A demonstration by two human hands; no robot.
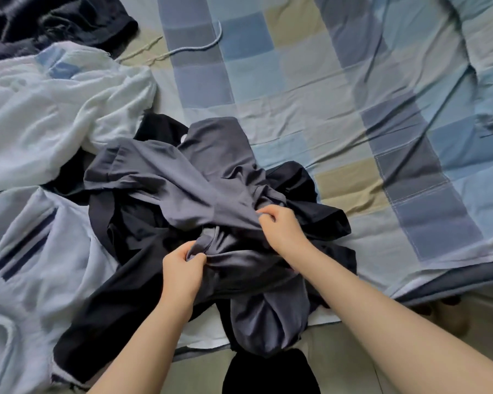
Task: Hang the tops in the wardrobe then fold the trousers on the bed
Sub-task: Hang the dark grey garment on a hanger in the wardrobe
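Both my hands are in the pile now. My left hand [182,265] has its fingers and thumb curled tight on a bunch of the grey garment [188,177], pinching a fold at its near end. My right hand [279,226] pinches the same cloth just beyond, fingers bent in on a ridge of it. The grey garment lies crumpled on top of a black garment [120,297], both of them at the near edge of the bed [310,89], with one grey end drooping over that edge toward me.

This stuff looks thin, soft and a little slick; it drapes and gathers in my grip, so I judge it light and floppy, nothing stiff to steer by. Whether it's a top or trousers I can't tell yet from this tangle. Best hold, I reckon, is a hem or a waistband seam, like the banded edge at the far left of the grey garment, so it shakes out flat. A pale blue garment [46,115] sprawls left of the grey one.
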